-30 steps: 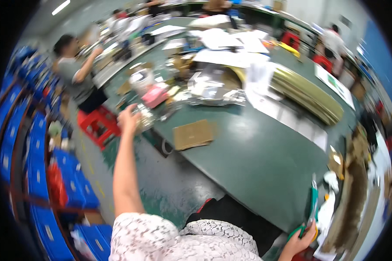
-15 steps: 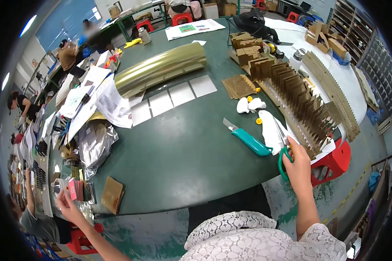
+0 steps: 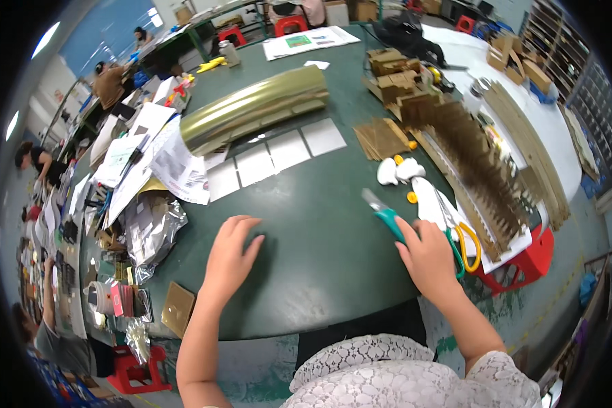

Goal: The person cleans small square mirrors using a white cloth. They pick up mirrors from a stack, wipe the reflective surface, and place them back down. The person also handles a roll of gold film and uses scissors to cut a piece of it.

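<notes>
My right hand [image 3: 430,264] is closed round the handle of a teal utility knife [image 3: 387,216], its blade pointing away to the far left and slightly blurred. Beside that hand lie scissors with green handles [image 3: 453,253] and a yellow handle loop [image 3: 474,253], partly overlapping on a white cloth [image 3: 426,204]. My left hand [image 3: 230,257] hovers over or rests on the green table [image 3: 306,251]; which of the two I cannot tell. Its fingers are apart and hold nothing. Farther off, a row of silvery square sheets [image 3: 289,151] lies before a large gold film roll [image 3: 255,109].
At right stands a long rack of upright brown plates [image 3: 455,139]; flat brown sheets [image 3: 381,138] and small yellow caps [image 3: 412,197] lie nearby. Papers [image 3: 178,163] and a crumpled clear plastic bag [image 3: 153,228] crowd the left. A brown block [image 3: 177,307] sits by the near edge.
My right hand has let go of the green-handled scissors and taken the utility knife. The yellow loop now shows. My left hand has come from the far left to over the table.
</notes>
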The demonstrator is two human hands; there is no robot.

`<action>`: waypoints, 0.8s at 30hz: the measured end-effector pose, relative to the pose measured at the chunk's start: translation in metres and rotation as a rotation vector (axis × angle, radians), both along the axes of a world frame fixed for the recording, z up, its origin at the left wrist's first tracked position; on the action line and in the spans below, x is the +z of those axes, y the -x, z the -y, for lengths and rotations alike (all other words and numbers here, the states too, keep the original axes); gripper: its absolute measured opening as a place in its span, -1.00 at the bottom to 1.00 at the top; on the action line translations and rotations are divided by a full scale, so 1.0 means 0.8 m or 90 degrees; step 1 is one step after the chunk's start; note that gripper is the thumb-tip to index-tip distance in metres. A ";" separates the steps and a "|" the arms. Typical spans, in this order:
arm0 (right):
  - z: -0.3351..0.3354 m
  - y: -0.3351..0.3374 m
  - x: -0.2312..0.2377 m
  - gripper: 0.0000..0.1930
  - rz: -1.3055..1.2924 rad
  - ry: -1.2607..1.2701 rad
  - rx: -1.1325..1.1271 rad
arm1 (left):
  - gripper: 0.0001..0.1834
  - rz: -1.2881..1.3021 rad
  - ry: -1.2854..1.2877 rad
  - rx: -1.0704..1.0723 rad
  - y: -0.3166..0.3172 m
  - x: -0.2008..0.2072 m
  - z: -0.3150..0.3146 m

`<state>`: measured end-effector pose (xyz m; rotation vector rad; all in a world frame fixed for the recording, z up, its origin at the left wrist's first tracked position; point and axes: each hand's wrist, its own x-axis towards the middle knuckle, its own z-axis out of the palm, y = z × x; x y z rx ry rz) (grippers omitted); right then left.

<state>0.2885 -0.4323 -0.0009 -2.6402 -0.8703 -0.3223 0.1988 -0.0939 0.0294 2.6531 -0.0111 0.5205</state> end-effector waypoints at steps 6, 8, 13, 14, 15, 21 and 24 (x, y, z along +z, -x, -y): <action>0.028 -0.020 0.020 -0.57 0.101 0.068 -0.044 | -0.71 -0.007 -0.028 0.037 -0.023 -0.013 -0.047; -0.016 -0.042 0.053 -0.63 0.164 0.046 0.078 | -0.71 -0.019 -0.010 0.021 -0.030 -0.018 -0.053; -0.186 -0.129 0.052 -0.88 0.360 0.161 0.377 | -0.75 -0.030 0.061 -0.074 -0.049 -0.030 -0.003; -0.204 -0.151 0.044 -0.91 0.376 0.182 0.383 | -0.75 -0.036 0.081 -0.104 -0.052 -0.031 0.010; -0.230 -0.168 0.029 -0.93 0.388 0.193 0.403 | -0.75 -0.049 0.097 -0.116 -0.047 -0.032 0.017; -0.300 -0.191 -0.004 -0.94 0.392 0.330 0.408 | -0.75 -0.092 0.193 -0.070 0.007 -0.032 -0.003; -0.290 -0.205 -0.015 -0.95 0.393 0.258 0.438 | -0.76 -0.126 0.391 -0.062 0.001 -0.049 -0.011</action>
